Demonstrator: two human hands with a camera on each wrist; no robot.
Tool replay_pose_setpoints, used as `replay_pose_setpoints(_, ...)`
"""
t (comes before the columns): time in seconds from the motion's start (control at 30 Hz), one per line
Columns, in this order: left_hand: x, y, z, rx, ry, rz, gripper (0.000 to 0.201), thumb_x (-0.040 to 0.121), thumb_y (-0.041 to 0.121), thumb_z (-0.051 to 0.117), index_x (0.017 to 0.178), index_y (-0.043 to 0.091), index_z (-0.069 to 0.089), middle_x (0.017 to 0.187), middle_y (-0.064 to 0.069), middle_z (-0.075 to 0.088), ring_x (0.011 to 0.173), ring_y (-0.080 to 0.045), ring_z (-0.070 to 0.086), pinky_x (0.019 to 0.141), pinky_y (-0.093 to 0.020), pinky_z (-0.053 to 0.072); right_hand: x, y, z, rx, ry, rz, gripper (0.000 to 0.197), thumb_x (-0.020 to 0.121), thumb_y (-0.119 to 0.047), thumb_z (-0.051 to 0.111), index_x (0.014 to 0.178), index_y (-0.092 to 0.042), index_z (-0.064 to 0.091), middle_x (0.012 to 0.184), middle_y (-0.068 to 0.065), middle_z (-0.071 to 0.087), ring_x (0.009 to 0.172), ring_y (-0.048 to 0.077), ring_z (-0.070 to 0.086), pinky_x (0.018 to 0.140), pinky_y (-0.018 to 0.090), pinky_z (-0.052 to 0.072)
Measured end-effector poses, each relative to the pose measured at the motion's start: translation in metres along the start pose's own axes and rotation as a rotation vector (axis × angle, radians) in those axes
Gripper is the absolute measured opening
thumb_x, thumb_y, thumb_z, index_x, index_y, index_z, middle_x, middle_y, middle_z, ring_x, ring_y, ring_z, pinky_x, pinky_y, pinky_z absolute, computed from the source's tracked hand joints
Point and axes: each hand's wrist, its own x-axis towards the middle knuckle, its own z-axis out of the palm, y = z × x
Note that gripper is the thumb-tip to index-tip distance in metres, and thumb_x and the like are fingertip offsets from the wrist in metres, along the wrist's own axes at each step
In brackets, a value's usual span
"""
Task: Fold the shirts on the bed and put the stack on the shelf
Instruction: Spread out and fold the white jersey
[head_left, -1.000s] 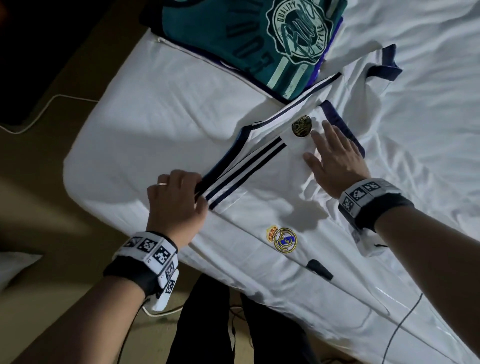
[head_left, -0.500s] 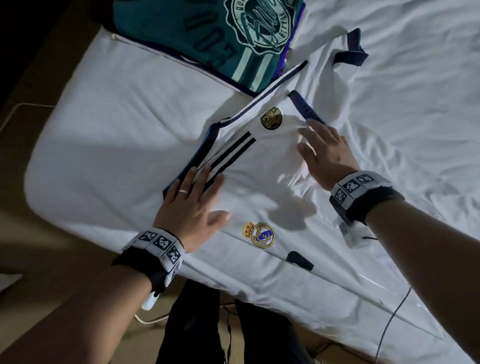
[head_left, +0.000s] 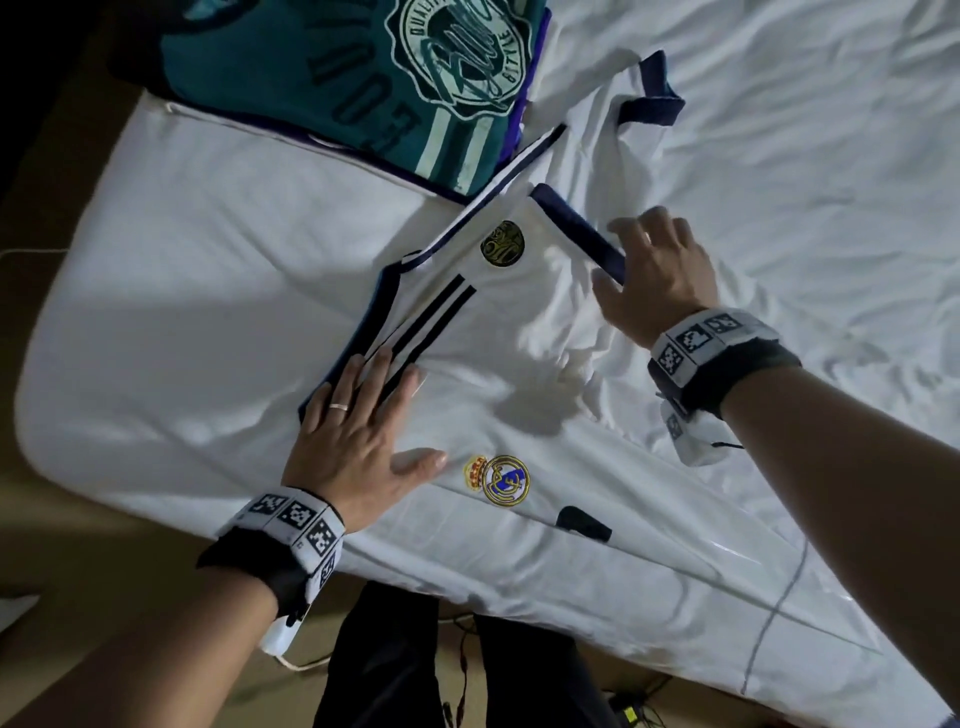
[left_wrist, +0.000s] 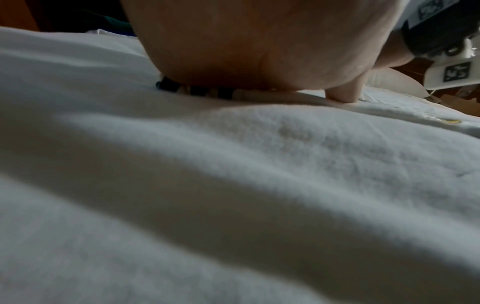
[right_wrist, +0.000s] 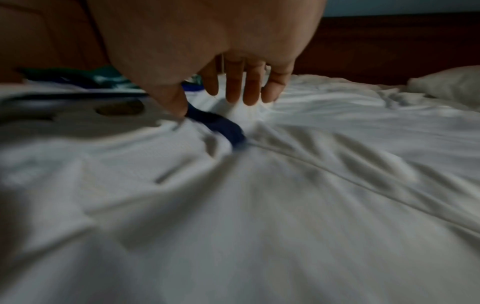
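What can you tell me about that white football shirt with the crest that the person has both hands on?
The white jersey lies spread on the bed, wrinkled, of thin smooth fabric. It has navy trim, three black shoulder stripes, a gold and blue club crest and a round gold badge on a sleeve folded over the body. The left hand presses flat on the striped shoulder; the right hand rests by a navy sleeve cuff, thumb touching it. Its far edge meets a teal shirt.
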Motion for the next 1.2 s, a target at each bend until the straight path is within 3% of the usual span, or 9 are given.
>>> replay_pose_setpoints(0.13, 0.000, -0.001, 0.000, -0.008, 0.017, 0.003, 0.100, 0.078, 0.087, 0.025, 0.160, 0.031, 0.016, 0.169, -0.002, 0.005, 0.154, -0.030, 0.011, 0.115, -0.048, 0.014, 0.028, -0.044, -0.001, 0.087, 0.036, -0.270, 0.029, 0.094, -0.013, 0.054, 0.122, -0.011, 0.062, 0.122, 0.010, 0.060, 0.109, 0.031, 0.055, 0.087, 0.048, 0.053)
replay_pose_setpoints(0.23, 0.000, -0.001, 0.000, -0.016, 0.032, 0.015, 0.098, 0.079, 0.085, 0.027, 0.159, 0.029, 0.021, 0.168, -0.005, 0.012, 0.152, -0.032, 0.017, 0.113, -0.049, 0.015, 0.054, -0.068, 0.005, 0.007, -0.049, -0.439, 0.036, 0.091, -0.002, 0.056, 0.123, -0.016, 0.064, 0.119, 0.009, 0.062, 0.107, 0.033, 0.059, 0.079, 0.049, 0.058)
replay_pose_setpoints(0.37, -0.001, -0.002, 0.000, -0.051, 0.050, 0.022, 0.096, 0.080, 0.084, 0.029, 0.158, 0.029, 0.023, 0.168, -0.005, 0.014, 0.152, -0.031, 0.017, 0.114, -0.052, 0.022, 0.075, -0.082, 0.006, -0.153, -0.148, -0.388, 0.046, 0.091, -0.008, 0.060, 0.135, -0.022, 0.054, 0.134, 0.006, 0.053, 0.120, 0.032, 0.051, 0.087, 0.046, 0.053)
replay_pose_setpoints(0.47, -0.002, -0.003, 0.002, -0.069, 0.064, 0.025, 0.096, 0.079, 0.082, 0.033, 0.159, 0.029, 0.021, 0.168, -0.004, 0.014, 0.152, -0.029, 0.015, 0.113, -0.053, 0.023, 0.075, -0.081, 0.003, -0.191, -0.088, -0.344, 0.037, 0.089, -0.012, 0.065, 0.125, -0.018, 0.063, 0.124, 0.009, 0.057, 0.117, 0.033, 0.050, 0.093, 0.049, 0.046)
replay_pose_setpoints(0.57, -0.004, -0.003, 0.004, -0.065, 0.074, 0.030, 0.095, 0.081, 0.080, 0.035, 0.159, 0.029, 0.018, 0.168, -0.004, 0.012, 0.153, -0.028, 0.014, 0.114, -0.051, 0.020, 0.065, -0.071, -0.003, -0.209, 0.016, -0.382, 0.024, 0.086, -0.008, 0.066, 0.110, -0.010, 0.070, 0.115, 0.013, 0.058, 0.110, 0.037, 0.050, 0.090, 0.049, 0.044)
replay_pose_setpoints(0.7, -0.004, -0.004, 0.004, -0.045, 0.066, 0.028, 0.096, 0.083, 0.080, 0.032, 0.160, 0.026, 0.016, 0.168, -0.004, 0.011, 0.153, -0.029, 0.014, 0.114, -0.051, 0.021, 0.041, -0.048, -0.007, -0.156, 0.221, -0.466, 0.013, 0.089, -0.011, 0.066, 0.100, -0.012, 0.073, 0.110, 0.012, 0.066, 0.100, 0.037, 0.056, 0.080, 0.046, 0.045)
replay_pose_setpoints(0.8, -0.005, -0.004, 0.004, -0.027, 0.065, 0.037, 0.097, 0.084, 0.080, 0.031, 0.159, 0.020, 0.017, 0.168, -0.007, 0.012, 0.152, -0.031, 0.018, 0.113, -0.053, 0.025, 0.021, -0.032, -0.005, -0.133, 0.295, -0.505, 0.012, 0.091, -0.014, 0.065, 0.099, -0.013, 0.074, 0.103, 0.008, 0.071, 0.096, 0.035, 0.058, 0.081, 0.044, 0.044)
replay_pose_setpoints(0.97, -0.005, -0.005, 0.002, -0.073, 0.105, 0.060, 0.091, 0.089, 0.071, 0.032, 0.158, 0.013, 0.020, 0.165, -0.013, 0.020, 0.146, -0.034, 0.032, 0.111, -0.052, 0.029, -0.027, -0.031, -0.017, -0.023, 0.396, -0.377, 0.014, 0.085, -0.017, 0.056, 0.079, -0.011, 0.068, 0.098, 0.000, 0.072, 0.099, 0.032, 0.056, 0.086, 0.042, 0.031)
replay_pose_setpoints(1.2, -0.004, -0.010, 0.001, -0.193, 0.152, 0.033, 0.090, 0.092, 0.065, 0.034, 0.160, 0.015, 0.003, 0.168, -0.008, 0.011, 0.151, -0.025, 0.023, 0.115, -0.047, 0.023, -0.165, -0.021, 0.003, 0.221, 0.341, -0.301, 0.007, 0.079, -0.012, 0.061, 0.073, -0.010, 0.064, 0.094, 0.001, 0.072, 0.094, 0.029, 0.065, 0.083, 0.043, 0.038)
